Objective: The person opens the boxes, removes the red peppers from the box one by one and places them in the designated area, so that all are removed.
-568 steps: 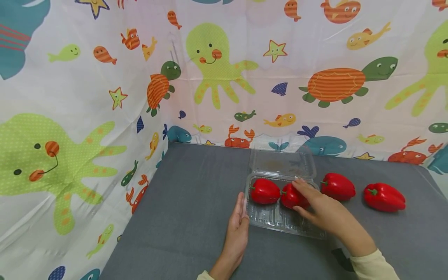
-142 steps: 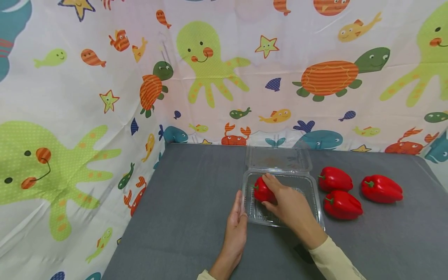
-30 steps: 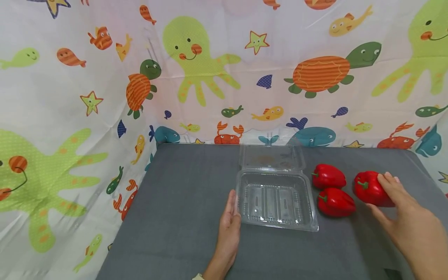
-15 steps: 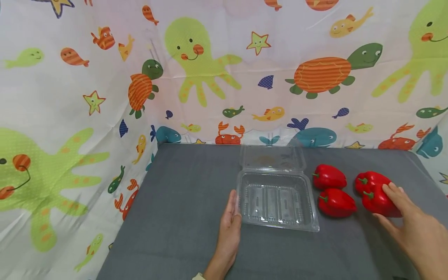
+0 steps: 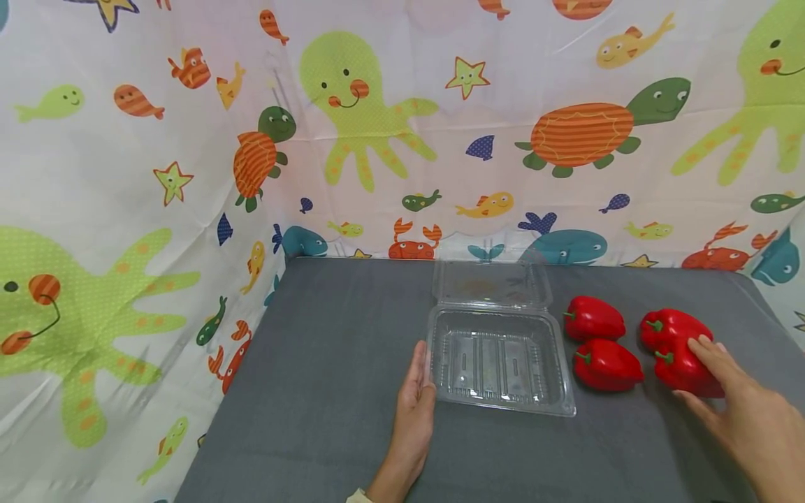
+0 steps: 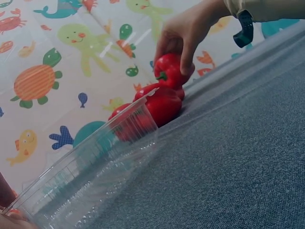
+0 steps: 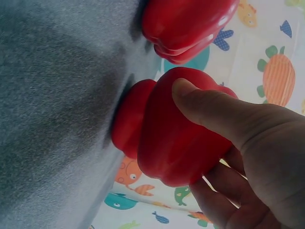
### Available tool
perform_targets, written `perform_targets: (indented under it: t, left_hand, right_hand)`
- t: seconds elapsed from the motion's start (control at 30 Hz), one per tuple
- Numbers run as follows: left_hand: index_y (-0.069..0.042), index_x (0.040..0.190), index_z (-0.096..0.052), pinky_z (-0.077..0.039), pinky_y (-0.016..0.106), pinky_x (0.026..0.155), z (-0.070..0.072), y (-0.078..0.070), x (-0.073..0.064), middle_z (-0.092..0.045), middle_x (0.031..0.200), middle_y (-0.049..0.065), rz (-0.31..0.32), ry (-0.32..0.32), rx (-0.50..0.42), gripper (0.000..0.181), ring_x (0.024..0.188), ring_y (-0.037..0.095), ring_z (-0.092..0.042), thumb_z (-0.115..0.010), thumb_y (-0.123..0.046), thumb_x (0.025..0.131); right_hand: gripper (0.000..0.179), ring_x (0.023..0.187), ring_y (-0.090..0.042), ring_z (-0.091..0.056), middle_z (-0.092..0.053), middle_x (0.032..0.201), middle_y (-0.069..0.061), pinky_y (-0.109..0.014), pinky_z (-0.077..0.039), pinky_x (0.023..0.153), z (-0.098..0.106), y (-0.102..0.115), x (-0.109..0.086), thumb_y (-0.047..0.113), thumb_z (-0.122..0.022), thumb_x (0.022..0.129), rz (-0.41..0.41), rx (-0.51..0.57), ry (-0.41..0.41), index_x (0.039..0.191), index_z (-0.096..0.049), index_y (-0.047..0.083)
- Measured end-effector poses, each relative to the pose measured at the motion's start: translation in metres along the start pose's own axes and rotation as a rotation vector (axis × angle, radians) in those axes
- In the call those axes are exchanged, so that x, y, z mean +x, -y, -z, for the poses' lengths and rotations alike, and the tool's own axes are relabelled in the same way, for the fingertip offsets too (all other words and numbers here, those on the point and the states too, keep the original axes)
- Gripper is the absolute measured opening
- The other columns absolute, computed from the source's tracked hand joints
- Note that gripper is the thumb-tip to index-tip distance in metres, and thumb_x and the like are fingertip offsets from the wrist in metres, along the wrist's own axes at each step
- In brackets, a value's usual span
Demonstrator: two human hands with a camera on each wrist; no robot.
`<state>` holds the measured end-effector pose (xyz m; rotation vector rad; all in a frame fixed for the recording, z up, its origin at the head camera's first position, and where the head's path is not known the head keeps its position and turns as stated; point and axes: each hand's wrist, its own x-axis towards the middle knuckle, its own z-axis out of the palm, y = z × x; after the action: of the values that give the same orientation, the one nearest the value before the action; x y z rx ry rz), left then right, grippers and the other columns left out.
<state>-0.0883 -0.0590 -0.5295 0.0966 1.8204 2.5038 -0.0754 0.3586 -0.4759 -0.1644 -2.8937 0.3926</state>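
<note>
In the head view my right hand (image 5: 745,402) grips a red bell pepper (image 5: 682,367), thumb on its near side. The right wrist view shows the thumb pressed on this pepper (image 7: 183,138), just in front of another pepper (image 7: 131,119). That other pepper (image 5: 673,328) lies on the table right behind it. Two more red peppers, a rear one (image 5: 594,318) and a front one (image 5: 606,365), lie between them and a clear plastic clamshell box (image 5: 497,409). My left hand (image 5: 411,412) rests against the box's left side, fingers straight. The box holds nothing.
The box's clear lid (image 5: 490,283) lies folded back toward the rear curtain (image 5: 390,209), which has sea animals printed on it. A grey cloth (image 5: 327,391) covers the table. The curtain also runs along the left side.
Peppers that lay in the box earlier are now on the table at the right. Over the last second the right hand has lowered the held pepper toward me. The left hand stays at the box.
</note>
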Motion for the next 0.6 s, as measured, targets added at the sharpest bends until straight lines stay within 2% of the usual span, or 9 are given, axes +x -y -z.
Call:
perform_targets:
  t: [0.27,0.6]
  left_hand:
    - [-0.007,0.17,-0.012,-0.018,0.014,0.122,-0.001,0.0,0.001,-0.009,0.178,0.008,0.001,-0.006,-0.002,0.069,0.163,0.02,-0.008,-0.03,0.011,0.105]
    - [-0.008,0.17,-0.013,-0.017,0.017,0.124,-0.001,0.0,0.001,-0.01,0.178,0.007,0.005,-0.01,0.001,0.07,0.163,0.019,-0.008,-0.03,0.011,0.105]
  right_hand:
    - [0.107,0.13,-0.067,-0.042,-0.038,0.145,-0.046,-0.081,-0.041,0.089,-0.005,-0.008,0.001,-0.001,-0.091,0.073,0.002,-0.007,0.038,0.162,-0.031,-0.003]
    - [0.109,0.113,-0.07,-0.049,-0.041,0.141,-0.048,-0.079,-0.046,0.085,-0.011,-0.017,0.002,0.002,-0.094,0.07,0.014,-0.018,0.062,0.16,-0.033,-0.002]
